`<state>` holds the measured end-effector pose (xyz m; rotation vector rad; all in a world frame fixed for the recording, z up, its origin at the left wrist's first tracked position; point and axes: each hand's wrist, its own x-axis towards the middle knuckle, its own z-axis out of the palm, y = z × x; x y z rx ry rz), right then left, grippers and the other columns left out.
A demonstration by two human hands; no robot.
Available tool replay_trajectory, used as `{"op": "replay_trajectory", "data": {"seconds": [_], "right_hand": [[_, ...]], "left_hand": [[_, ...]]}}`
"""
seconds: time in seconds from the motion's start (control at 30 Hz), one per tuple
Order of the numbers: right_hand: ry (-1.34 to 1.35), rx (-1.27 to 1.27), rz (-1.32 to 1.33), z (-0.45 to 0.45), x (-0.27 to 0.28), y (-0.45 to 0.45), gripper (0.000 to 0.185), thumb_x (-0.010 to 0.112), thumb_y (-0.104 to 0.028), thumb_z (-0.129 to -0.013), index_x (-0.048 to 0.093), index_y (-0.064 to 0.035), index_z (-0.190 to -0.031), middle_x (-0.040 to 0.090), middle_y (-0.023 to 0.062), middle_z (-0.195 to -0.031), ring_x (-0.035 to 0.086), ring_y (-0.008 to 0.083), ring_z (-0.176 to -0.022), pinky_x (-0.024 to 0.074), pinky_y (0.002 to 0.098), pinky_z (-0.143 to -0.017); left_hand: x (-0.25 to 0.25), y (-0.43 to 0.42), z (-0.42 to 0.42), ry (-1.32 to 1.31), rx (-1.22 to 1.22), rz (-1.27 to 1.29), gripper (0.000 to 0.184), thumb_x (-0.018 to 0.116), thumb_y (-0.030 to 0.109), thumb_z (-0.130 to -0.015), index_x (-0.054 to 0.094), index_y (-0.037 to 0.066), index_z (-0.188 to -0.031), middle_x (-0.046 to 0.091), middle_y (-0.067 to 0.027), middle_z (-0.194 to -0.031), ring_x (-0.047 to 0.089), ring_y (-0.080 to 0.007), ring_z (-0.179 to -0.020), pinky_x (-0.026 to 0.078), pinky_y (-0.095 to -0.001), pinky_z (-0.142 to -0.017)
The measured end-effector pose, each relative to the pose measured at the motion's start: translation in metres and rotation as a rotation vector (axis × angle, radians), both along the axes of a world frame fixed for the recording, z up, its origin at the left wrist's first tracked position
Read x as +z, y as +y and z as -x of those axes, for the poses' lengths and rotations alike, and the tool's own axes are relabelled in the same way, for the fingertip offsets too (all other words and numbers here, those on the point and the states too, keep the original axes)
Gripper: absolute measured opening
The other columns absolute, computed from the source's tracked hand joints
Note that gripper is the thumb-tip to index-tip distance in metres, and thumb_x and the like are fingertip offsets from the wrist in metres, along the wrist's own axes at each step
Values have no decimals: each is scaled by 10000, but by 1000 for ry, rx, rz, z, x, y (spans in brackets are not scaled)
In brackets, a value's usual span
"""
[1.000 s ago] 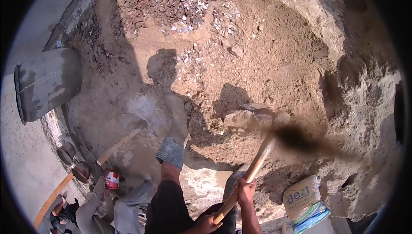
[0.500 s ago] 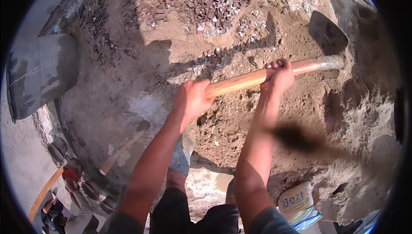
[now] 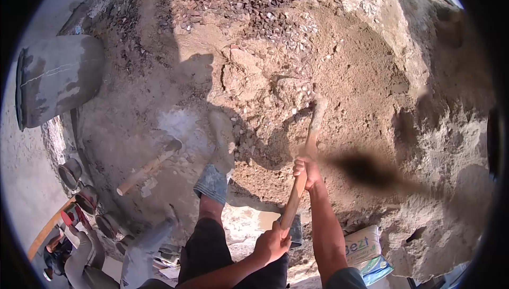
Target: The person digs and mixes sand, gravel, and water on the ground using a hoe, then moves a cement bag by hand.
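Both my hands grip the wooden handle of a hoe (image 3: pixel 295 204). My left hand (image 3: pixel 271 245) is wrapped round its near end, close to my legs. Farther up the shaft, my right hand (image 3: pixel 307 173) is closed round it. The hoe's head end (image 3: pixel 318 111) meets the mound of sand and gravel (image 3: pixel 265 108) in front of me; its blade is hidden in the mix. Damp-looking brown sand (image 3: pixel 366 61) spreads to the right of the head. Loose grey and reddish gravel (image 3: pixel 238 2) lies beyond.
A large grey tub (image 3: pixel 63 79) stands at left. Another wooden-handled tool (image 3: pixel 146 175) lies on the ground. Several buckets (image 3: pixel 69 174) line the lower left, near a person (image 3: pixel 85 257). A printed sack (image 3: pixel 363 246) sits lower right. A dark blur covers part of the right side.
The hoe has swung from lying across the view, blade visible at right, to pointing away from me with its blade in the mix. Both hands have come down toward me.
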<state>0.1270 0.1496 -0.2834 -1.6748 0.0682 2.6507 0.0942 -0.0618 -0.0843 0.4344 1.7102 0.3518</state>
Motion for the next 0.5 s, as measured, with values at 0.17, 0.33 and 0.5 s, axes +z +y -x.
{"op": "replay_trajectory", "data": {"seconds": [0.17, 0.33, 0.5], "right_hand": [[-181, 49, -222, -104, 58, -124, 152, 590, -111, -868, 439, -117, -844, 439, -3, -659, 449, 130, -531, 439, 311, -512], [-316, 11, -490, -91, 128, -125, 139, 596, -53, -843, 498, -54, -941, 466, 39, -674, 471, 159, -551, 466, 337, -530], [-124, -166, -1052, 45, 191, -22, 292, 650, -69, -842, 466, -35, -1066, 530, 72, -788, 520, 158, -600, 498, 339, -572]], "left_hand": [[-19, -135, -104, -205, -129, 346, 415, 673, 360, -848, 522, 75, -1110, 694, -189, -916, 687, -382, -860, 549, -505, -748], [-23, -124, -92, -211, -103, 375, 388, 737, 319, -785, 602, 111, -1083, 701, -156, -993, 680, -354, -955, 542, -482, -825], [-84, -16, 18, 259, 281, -364, 344, 727, 77, -778, 575, 74, -1087, 666, -159, -933, 643, -387, -917, 522, -456, -767]]}}
